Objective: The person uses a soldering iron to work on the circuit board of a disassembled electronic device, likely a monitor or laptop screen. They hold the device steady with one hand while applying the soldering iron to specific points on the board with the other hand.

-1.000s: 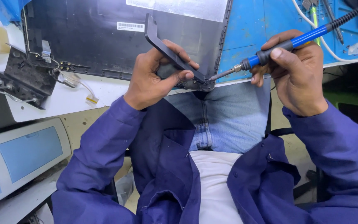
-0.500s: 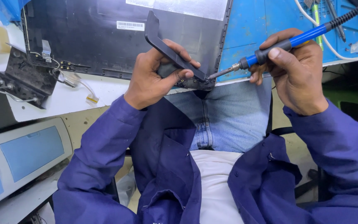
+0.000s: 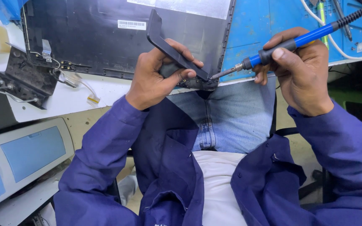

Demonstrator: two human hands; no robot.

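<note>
My left hand [image 3: 156, 75] grips a narrow black plastic strip [image 3: 164, 42], bent like a frame piece, and presses it against the near corner of a black laptop lid [image 3: 97, 42] lying on the bench. My right hand [image 3: 300, 69] holds a soldering iron [image 3: 290, 44] with a blue and black handle. Its metal tip [image 3: 221, 74] touches the lid's corner right beside my left thumb. The iron's ribbed black cord runs off to the upper right.
A blue work mat [image 3: 265, 21] with tools and a white cable lies at the right. A black metal bracket [image 3: 24, 79] with thin wires sits on the white bench edge at the left. A grey device with a blue panel [image 3: 26, 155] stands lower left.
The iron's tip has stayed at the lid's corner. Both hands shifted only slightly, and the black strip keeps its tilt.
</note>
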